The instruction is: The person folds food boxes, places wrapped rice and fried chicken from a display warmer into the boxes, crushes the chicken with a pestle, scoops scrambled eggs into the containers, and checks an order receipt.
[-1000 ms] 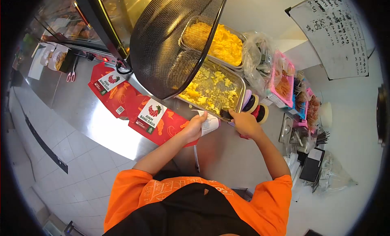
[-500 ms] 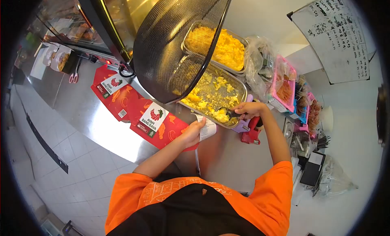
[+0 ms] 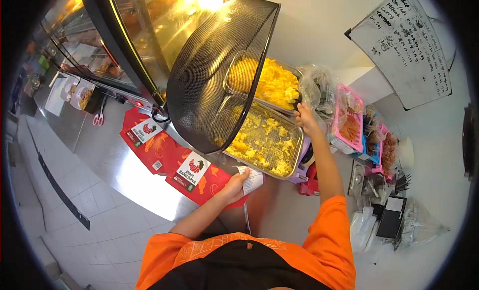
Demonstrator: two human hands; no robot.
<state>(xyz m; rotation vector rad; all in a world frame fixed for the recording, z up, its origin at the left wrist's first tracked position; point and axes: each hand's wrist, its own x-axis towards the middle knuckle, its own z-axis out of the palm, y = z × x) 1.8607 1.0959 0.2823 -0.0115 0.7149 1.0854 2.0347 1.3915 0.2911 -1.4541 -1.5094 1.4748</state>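
My left hand (image 3: 234, 186) is closed on a curled white slip (image 3: 253, 179) with small printed text, which looks like a receipt. It is at the near edge of the front metal tray (image 3: 298, 149), where bits of yellow scrambled egg lie scattered. My right hand (image 3: 306, 119) is closed on a dark spoon (image 3: 298, 100) at the right corner of the back tray. That tray holds a heaped mass of yellow egg (image 3: 277, 84); the spoon's bowl is mostly hidden. A black mesh food cover (image 3: 214, 75) stands tilted over the left part of both trays.
Two red printed food boxes (image 3: 193, 170) lie on the steel counter to the left, with pink-handled scissors (image 3: 99, 119) beyond. A glass warming cabinet (image 3: 134, 55) stands behind. On the right are a red tape dispenser (image 3: 309, 180), a pink basket (image 3: 349, 118) and plastic bags (image 3: 318, 83).
My right hand has moved with the spoon from the front tray's near corner to the back tray. The egg piece at that corner has shifted. My left hand still holds the slip.
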